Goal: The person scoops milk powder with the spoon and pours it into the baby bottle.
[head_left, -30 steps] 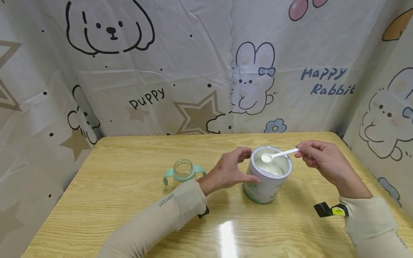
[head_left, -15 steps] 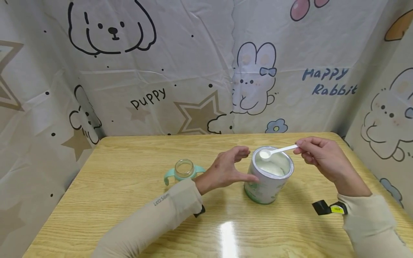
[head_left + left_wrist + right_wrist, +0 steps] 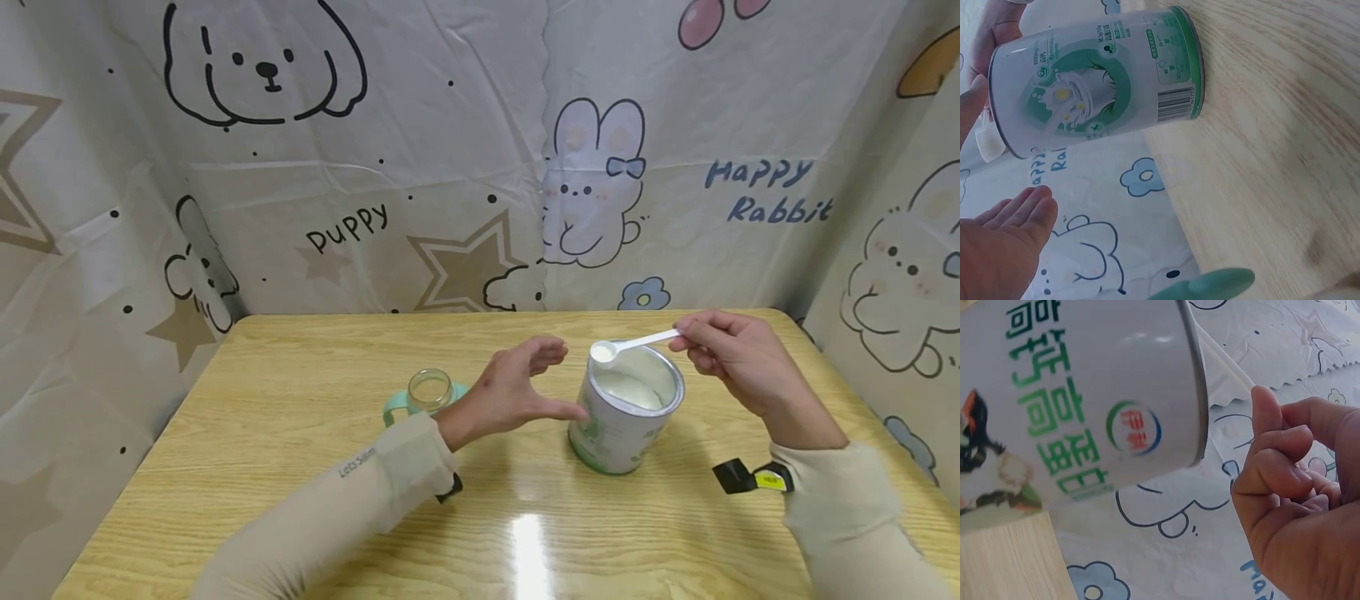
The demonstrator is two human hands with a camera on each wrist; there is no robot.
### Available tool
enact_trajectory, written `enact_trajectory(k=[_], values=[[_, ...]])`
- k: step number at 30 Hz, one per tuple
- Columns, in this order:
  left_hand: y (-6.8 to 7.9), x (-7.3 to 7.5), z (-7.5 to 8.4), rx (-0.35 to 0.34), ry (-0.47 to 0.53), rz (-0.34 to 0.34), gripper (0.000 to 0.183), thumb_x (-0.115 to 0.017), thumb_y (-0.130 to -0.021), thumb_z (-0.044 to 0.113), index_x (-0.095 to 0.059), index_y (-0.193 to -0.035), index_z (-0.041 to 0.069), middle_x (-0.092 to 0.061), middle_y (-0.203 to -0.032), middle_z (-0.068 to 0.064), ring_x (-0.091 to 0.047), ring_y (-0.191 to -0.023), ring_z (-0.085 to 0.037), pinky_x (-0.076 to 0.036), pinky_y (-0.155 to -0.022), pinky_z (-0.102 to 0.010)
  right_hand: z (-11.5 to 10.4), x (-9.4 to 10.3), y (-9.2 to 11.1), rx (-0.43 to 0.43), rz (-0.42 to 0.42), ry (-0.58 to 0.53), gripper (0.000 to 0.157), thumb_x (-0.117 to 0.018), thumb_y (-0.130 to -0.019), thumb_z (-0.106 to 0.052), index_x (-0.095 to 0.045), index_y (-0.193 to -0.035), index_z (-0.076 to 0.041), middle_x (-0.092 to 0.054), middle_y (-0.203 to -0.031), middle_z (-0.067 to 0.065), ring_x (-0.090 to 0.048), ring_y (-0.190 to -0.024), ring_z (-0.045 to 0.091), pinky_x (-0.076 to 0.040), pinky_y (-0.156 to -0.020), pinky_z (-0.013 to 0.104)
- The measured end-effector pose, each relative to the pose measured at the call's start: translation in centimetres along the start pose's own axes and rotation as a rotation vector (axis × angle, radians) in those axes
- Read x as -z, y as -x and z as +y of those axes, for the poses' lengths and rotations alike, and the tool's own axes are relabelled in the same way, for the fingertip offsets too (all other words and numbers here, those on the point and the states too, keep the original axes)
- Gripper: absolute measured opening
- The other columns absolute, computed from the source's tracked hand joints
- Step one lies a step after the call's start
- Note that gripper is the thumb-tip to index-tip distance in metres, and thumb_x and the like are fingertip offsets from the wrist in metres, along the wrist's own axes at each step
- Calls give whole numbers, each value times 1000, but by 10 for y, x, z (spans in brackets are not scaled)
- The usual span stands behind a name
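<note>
- We see the left hand (image 3: 504,390) with nothing in its grasp: the thumb points at the can (image 3: 618,442), the other fingers reach forward and bend slightly, leaving a wide C-shaped gap.
- We cannot tell whether that thumb tip touches the can or sits just beside it.
- The left forearm, in a beige sleeve (image 3: 397,467), slants in from behind those fingers, low on the left.
- The right hand (image 3: 738,354) pinches the end of a white scoop (image 3: 645,340) between thumb and forefinger; we see its remaining fingers curled below, clear of the handle.
- Its back faces up, and the forearm runs from the fingers toward the lower right, past a black piece (image 3: 733,477) at the wrist.
- From the right fingers the scoop stretches left, its bowl at the can's left rim, with what looks like pale powder inside.
- The can stands upright between the 2 hands, its pale powder (image 3: 626,390) below the scoop.
- Left of the left fingers, we find 1 bottle (image 3: 430,389) on the worktop (image 3: 300,358), partly hidden by the wrist.
</note>
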State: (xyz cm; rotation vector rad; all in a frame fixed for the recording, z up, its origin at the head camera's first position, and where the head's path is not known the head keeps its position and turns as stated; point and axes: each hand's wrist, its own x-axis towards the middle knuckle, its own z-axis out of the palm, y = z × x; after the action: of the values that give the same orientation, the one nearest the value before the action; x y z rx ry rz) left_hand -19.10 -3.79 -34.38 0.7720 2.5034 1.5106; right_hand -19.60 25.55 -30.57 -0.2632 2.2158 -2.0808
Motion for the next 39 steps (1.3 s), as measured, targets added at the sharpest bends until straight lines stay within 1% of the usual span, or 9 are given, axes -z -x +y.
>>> enact_trajectory(k=[4, 7, 11, 19, 24, 31, 35, 39], values=[[1, 4, 0, 6, 1, 11, 85, -93, -71, 22, -49, -142, 3, -55, -143, -10, -52, -132, -20, -43, -109, -26, -2, -5, -3, 14, -2, 11, 12, -62, -101, -12, -70, -92, -12, -69, -80, -1, -49, -63, 8, -43, -50, 18], [2, 7, 0, 37, 10, 14, 87, -93, -71, 24, -48, -143, 5, -54, -144, -7, -51, -132, -19, -43, -110, -28, -3, -9, -4, 16, -7, 28, 12, -62, -101, -14, -71, -94, -14, -69, -81, -2, -50, -64, 8, -44, -52, 17], [5, 12, 0, 56, 2, 23, 89, -93, -71, 26, -48, -145, 7, -54, -144, -5, -51, -132, -18, -43, -110, -30, -6, -13, -4, 17, -7, 46, 11, -61, -101, -15, -71, -96, -14, -69, -82, -2, -50, -65, 9, -45, -53, 16], [9, 21, -3, 52, -19, 40, 86, -92, -72, 25, -48, -144, 6, -55, -144, -6, -52, -131, -19, -43, -110, -30, -9, -22, -7, 16, -3, 54, 11, -63, -100, -16, -71, -93, -14, -70, -81, -2, -51, -65, 9, -45, -53, 16], [11, 26, -5, 32, -15, 46, 85, -92, -72, 23, -49, -142, 4, -55, -143, -9, -53, -131, -21, -43, -110, -31, -11, -27, -7, 12, -12, 48, 10, -63, -100, -15, -71, -94, -13, -70, -81, -2, -51, -64, 9, -46, -53, 15], [15, 34, -5, 14, -11, 60, 84, -92, -72, 20, -49, -141, 1, -56, -142, -12, -53, -131, -23, -44, -109, -32, -11, -35, -7, 17, -21, 9, 12, -62, -100, -12, -70, -92, -12, -70, -80, -2, -51, -64, 8, -45, -53, 15], [18, 37, -5, 5, -20, 68, 83, -92, -72, 18, -49, -141, 1, -56, -141, -14, -53, -130, -24, -44, -109, -33, -11, -38, -7, 0, -18, 23, 13, -61, -101, -12, -70, -92, -14, -70, -80, -3, -51, -64, 7, -45, -53, 14], [21, 40, -6, -1, -23, 72, 83, -92, -72, 17, -49, -141, 1, -56, -141, -14, -54, -130, -24, -44, -109, -32, -12, -41, -7, -12, -17, 22, 11, -61, -101, -12, -70, -94, -12, -71, -81, -3, -51, -64, 7, -45, -52, 15]])
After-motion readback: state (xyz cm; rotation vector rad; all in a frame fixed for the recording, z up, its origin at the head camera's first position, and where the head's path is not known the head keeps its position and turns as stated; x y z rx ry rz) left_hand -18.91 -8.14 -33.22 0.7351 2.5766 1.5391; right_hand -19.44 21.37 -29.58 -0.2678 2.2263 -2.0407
